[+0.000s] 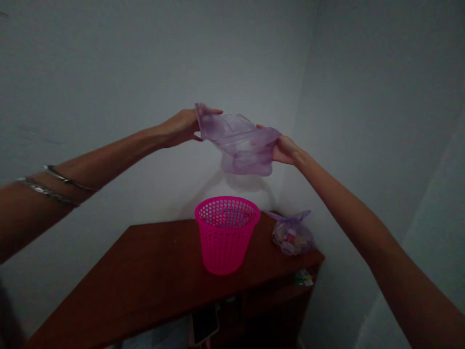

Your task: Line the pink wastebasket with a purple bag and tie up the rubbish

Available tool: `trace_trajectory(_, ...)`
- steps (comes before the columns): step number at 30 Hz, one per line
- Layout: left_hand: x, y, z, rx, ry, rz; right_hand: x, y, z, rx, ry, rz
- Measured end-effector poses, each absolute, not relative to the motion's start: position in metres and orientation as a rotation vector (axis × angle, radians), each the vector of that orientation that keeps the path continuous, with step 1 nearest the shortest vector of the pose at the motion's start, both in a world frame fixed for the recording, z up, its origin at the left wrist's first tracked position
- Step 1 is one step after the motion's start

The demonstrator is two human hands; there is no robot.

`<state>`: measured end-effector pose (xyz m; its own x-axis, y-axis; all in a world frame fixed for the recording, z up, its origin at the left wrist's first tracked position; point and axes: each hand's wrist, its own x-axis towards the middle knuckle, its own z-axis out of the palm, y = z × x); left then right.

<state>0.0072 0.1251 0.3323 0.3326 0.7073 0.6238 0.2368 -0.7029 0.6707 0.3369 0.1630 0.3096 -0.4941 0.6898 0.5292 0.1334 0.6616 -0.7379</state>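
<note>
Head view: purple bag stretched between 2 hands above a pink basket

Translucent purple plastic bag (247, 145) hangs in the air between the person's left hand (185, 123) and right hand (286, 149), touching both, so neither is nearer. Its long axis runs sideways, sloping down toward the right hand. Pink perforated basket (222, 252) stands upright on the brown worktop (156, 261), below the bag and apart from it, mouth up.

Left fingers grip the bag's left end, partly showing through the plastic; right fingers hold the other end, mostly hidden, so their exact grip cannot be told. Both arms reach forward and inward, the left wearing 2 bangles (47, 192). Near the basket, to its right, sits a filled purple bag (290, 237).
</note>
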Motion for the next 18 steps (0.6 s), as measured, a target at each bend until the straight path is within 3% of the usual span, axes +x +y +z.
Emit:
trace_trajectory(3, 0.007, 0.149, 0.304, 2.053, 0.716, 1.282, 0.322, 0.178, 0.290, -0.428, -1.788, 1.348)
trace_trajectory(6, 0.000, 0.161, 0.284, 1.997, 0.705, 1.318, 0.315, 0.190, 0.272, -0.436, -1.702, 1.586)
trace_trajectory(14, -0.013, 0.164, 0.291, 1.854, 0.813, 1.383, 0.314, 0.203, 0.266, -0.659, -1.697, 1.563)
trace_trajectory(18, -0.024, 0.192, 0.270, 1.913, 0.916, 1.324, 0.316, 0.227, 0.247, -0.731, -1.742, 1.499)
